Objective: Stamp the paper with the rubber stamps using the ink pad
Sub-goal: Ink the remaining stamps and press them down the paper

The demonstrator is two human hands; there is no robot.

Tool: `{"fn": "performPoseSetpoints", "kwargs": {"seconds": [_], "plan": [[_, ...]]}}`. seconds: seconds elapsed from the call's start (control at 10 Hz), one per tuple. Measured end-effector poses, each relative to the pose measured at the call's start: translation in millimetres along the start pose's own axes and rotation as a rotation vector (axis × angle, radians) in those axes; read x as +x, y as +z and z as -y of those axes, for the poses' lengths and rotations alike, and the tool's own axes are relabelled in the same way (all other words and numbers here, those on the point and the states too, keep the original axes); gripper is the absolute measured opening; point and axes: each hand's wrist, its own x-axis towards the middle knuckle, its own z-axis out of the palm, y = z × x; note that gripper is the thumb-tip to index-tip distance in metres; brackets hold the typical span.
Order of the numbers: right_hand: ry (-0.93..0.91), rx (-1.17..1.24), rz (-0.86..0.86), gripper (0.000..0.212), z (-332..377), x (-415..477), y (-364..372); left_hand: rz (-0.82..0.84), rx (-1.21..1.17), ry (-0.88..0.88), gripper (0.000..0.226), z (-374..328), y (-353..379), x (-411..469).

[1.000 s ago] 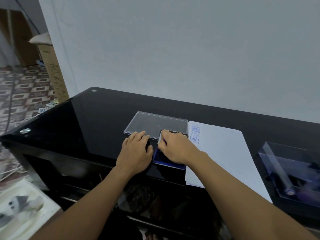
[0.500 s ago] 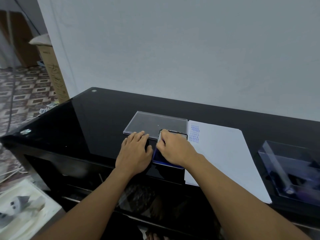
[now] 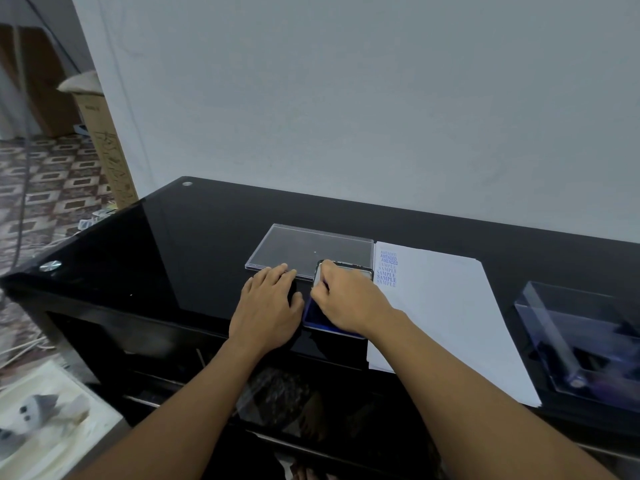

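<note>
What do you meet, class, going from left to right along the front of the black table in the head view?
Left hand → blue ink pad → stamped paper → clear plastic box. The right hand, gripping a stamp over the pad, is left out because it overlaps.

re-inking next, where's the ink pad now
In the head view the ink pad sits near the front edge of the table, under the right hand, which presses a stamp on it, between the left hand and the paper.

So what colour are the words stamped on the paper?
Blue. The stamped words run down the white paper sheet, seen in the head view.
</note>
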Motion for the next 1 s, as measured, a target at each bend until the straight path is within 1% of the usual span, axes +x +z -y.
{"fn": "performPoseSetpoints", "kwargs": {"seconds": [1.0], "plan": [[0.017, 0.012, 0.013, 0.018, -0.7, 0.1, 0.5, 0.009, -0.001, -0.003, 0.053, -0.5, -0.8, -1.2]]}}
